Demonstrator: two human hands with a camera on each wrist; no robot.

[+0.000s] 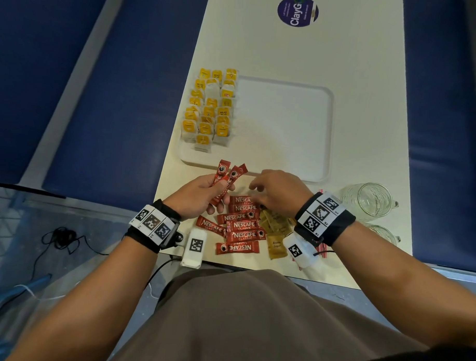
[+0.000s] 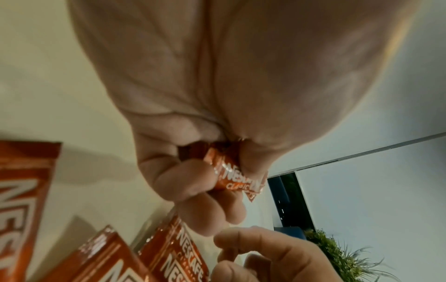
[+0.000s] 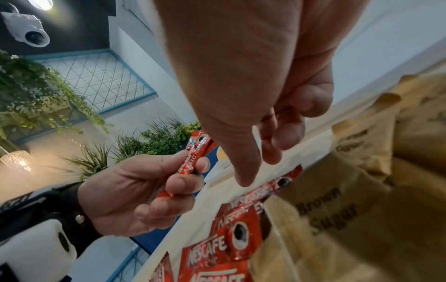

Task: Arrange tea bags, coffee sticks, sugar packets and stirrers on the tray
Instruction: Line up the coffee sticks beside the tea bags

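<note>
My left hand grips a small bunch of red coffee sticks just short of the white tray; the same sticks show pinched in its curled fingers. My right hand hovers with relaxed, empty fingers over the loose pile of coffee sticks on the table. Yellow tea bags fill the tray's left side in rows. Brown sugar packets lie to the right of the pile. Red-striped stirrers peek out under my right wrist.
Two clear glass mugs stand at the right by the table edge. A round purple sticker lies at the far end. Blue benches flank the table. The tray's middle and right part is bare.
</note>
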